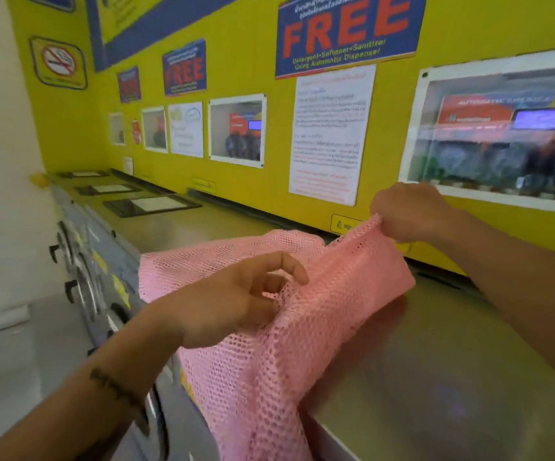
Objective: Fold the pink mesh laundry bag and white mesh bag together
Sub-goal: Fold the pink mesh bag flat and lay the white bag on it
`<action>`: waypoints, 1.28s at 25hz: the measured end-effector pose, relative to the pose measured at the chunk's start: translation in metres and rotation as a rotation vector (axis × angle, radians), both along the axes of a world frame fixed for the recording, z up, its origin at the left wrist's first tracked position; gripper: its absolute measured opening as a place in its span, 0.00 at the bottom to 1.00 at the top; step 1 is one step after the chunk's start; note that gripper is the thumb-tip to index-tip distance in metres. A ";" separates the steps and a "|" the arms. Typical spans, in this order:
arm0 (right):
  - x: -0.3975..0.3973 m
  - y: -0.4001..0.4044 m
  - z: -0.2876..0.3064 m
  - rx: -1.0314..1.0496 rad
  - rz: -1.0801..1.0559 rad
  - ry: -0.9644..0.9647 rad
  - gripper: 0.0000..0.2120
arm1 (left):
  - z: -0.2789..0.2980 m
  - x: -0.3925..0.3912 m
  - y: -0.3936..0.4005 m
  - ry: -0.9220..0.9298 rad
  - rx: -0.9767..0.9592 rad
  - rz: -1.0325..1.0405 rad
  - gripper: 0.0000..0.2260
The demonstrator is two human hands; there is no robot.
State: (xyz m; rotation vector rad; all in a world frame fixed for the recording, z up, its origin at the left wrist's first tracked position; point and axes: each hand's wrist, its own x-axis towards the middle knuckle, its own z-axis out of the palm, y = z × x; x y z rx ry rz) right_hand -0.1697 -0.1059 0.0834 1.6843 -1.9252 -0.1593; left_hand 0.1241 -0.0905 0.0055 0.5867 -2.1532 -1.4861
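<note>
here, pink mesh laundry bag (pixel 262 327) draped over the steel machine top (pixel 435 361) and its front edge, right hand (pixel 409 211) pinching the far corner above that top, left hand (pixel 236 301) gripping the near fold

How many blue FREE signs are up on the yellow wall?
3. A large FREE sign at top centre, a medium one to its left, and a small blurred one farther left. More may lie outside the frame.
</note>
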 end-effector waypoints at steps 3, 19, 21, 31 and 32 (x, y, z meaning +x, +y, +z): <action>0.024 -0.050 0.003 0.037 -0.013 0.017 0.06 | 0.005 0.042 -0.055 -0.082 -0.052 0.082 0.21; 0.113 -0.248 -0.047 0.076 -0.192 -0.243 0.26 | -0.046 0.026 -0.264 -0.673 -0.827 0.278 0.23; 0.122 -0.239 -0.057 0.196 -0.165 -0.428 0.19 | -0.063 0.021 -0.275 -0.780 -0.769 0.178 0.29; 0.079 -0.153 -0.129 0.419 -0.278 -0.649 0.41 | -0.060 -0.011 -0.260 -0.834 -0.718 0.138 0.30; 0.071 -0.147 -0.129 0.418 -0.262 -0.636 0.40 | -0.057 -0.016 -0.256 -0.804 -0.697 0.113 0.30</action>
